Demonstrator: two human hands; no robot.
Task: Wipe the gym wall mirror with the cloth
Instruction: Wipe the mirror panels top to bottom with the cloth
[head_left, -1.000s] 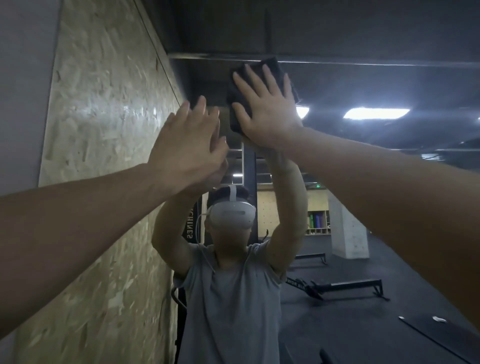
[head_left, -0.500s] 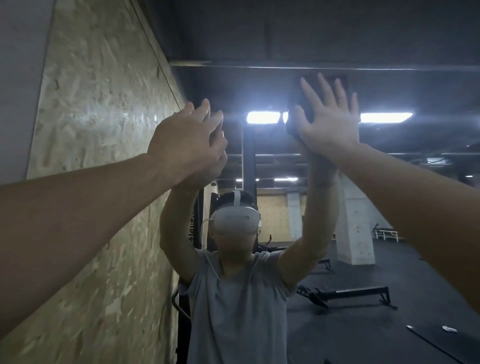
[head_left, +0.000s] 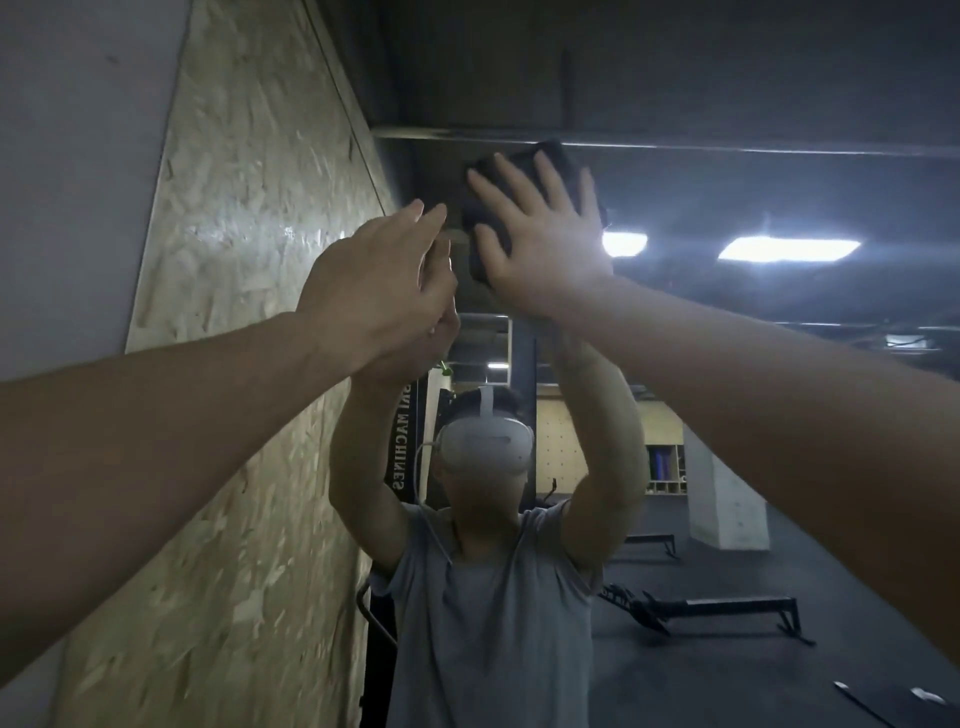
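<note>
One dark cloth (head_left: 524, 171), upper centre of frame, pressed flat on the mirror (head_left: 727, 415) beneath the right hand (head_left: 545, 244), fingers straight and spread. Left hand (head_left: 379, 291) just beside, lower left, fingers relaxed, holding nothing. Chipboard wall (head_left: 234, 312) at left.

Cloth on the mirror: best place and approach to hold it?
Judging by its pose, flat palm hold: the dark cloth lies flat against the mirror, so come square-on from the room side. The right hand presses it so, fingers spread.
</note>
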